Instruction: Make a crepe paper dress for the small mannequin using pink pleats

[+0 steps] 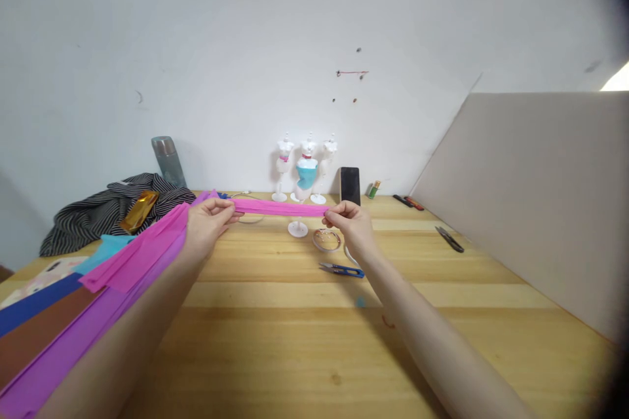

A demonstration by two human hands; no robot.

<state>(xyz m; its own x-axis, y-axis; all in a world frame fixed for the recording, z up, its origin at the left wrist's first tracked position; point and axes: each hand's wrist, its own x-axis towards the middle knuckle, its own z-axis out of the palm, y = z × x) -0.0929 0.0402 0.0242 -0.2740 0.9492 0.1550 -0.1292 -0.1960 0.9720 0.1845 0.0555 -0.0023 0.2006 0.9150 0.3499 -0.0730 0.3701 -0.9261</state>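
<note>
A narrow folded strip of pink crepe paper [280, 209] is stretched level above the table between my two hands. My left hand [211, 219] pinches its left end, and my right hand [350, 219] pinches the right end between thumb and fingers. Just behind the strip stands a small white mannequin with a turquoise wrap [307, 175] and a red band at its neck; the strip hides part of its stand. To its left is a mannequin with a pink band [284, 157], to its right a plain white mannequin [329, 152].
Pink sheets [142, 249] and purple sheets [73, 357] lie at left, near striped cloth [113, 206] and a bottle [168, 160]. Blue thread snips [343, 270] and a wire coil [327, 240] lie mid-table. A phone [350, 185] leans on the wall; dark snips [449, 239] lie right.
</note>
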